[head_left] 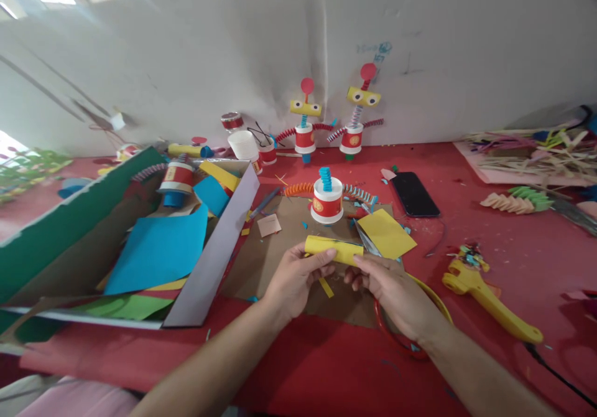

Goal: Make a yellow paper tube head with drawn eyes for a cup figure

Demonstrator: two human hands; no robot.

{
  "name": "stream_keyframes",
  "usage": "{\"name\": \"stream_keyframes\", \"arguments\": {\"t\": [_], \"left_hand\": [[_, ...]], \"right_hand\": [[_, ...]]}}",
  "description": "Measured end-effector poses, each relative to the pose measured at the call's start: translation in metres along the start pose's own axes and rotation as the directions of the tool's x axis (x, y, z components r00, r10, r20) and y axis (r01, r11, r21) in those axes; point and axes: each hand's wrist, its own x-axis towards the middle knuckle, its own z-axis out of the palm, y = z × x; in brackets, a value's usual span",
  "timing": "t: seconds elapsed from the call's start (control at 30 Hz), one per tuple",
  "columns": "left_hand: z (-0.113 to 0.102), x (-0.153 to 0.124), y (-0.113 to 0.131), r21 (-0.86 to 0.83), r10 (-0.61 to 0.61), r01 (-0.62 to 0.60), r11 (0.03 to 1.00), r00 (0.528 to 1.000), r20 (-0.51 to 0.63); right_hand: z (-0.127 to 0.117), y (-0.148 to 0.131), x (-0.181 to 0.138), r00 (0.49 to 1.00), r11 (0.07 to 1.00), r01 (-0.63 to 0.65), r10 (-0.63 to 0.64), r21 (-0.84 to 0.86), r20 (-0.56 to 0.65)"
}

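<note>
Both hands hold a rolled yellow paper tube [332, 249] over a brown cardboard sheet [280, 261]. My left hand [296, 279] pinches its left end with thumb on top. My right hand [387, 286] grips its right end from below. Just behind stands a white and red paper cup [327, 203] with a blue paper spring on top and orange and striped spring arms. A yellow paper square [385, 233] lies to the right, with scissors [364, 239] partly under it.
An open cardboard box [209, 261] at left holds blue, green and yellow paper and a cup figure. Two finished paper robots [305, 124] [357, 121] lean on the back wall. A black phone [414, 194], a yellow glue gun [489, 299], a red ring [396, 336] and paper scraps lie right.
</note>
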Motion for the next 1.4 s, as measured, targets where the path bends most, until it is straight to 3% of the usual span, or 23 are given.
{"name": "stream_keyframes", "arguments": {"t": [0.27, 0.43, 0.57, 0.67, 1.0, 1.13, 1.23, 1.4], "left_hand": [[0.001, -0.002, 0.0, 0.018, 0.168, -0.17, 0.985, 0.983, 0.068], [0.006, -0.003, -0.001, -0.006, 0.204, -0.204, 0.979, 0.979, 0.026], [0.011, -0.003, -0.006, -0.035, 0.239, -0.24, 0.97, 0.97, -0.045], [0.013, -0.004, -0.007, -0.04, 0.227, -0.229, 0.972, 0.972, -0.055], [0.01, -0.003, -0.003, 0.006, 0.141, -0.141, 0.99, 0.984, -0.107], [0.008, -0.001, -0.003, 0.011, 0.09, -0.089, 0.996, 0.989, -0.12], [0.007, -0.001, -0.003, 0.01, 0.076, -0.075, 0.997, 0.995, -0.069], [0.007, -0.004, -0.002, 0.046, 0.071, -0.073, 0.996, 0.996, 0.045]], "right_hand": [[0.003, -0.002, 0.001, 0.999, 0.992, 0.012, -0.005, 0.125, -0.052], [0.005, -0.001, 0.002, 0.991, 0.994, 0.067, -0.057, 0.084, -0.124], [0.01, -0.004, 0.0, 0.989, 0.986, 0.017, 0.009, 0.167, -0.15], [0.013, -0.004, 0.0, 0.986, 0.98, -0.051, 0.081, 0.192, -0.148], [0.01, 0.003, -0.003, 0.992, 0.994, -0.1, 0.104, 0.052, -0.077], [0.001, -0.005, -0.004, 0.983, 0.993, -0.016, -0.005, -0.115, -0.183], [-0.003, -0.01, -0.002, 0.964, 0.994, 0.044, -0.068, -0.101, -0.259], [-0.001, -0.01, 0.0, 0.995, 0.997, -0.018, 0.011, -0.07, -0.102]]}}
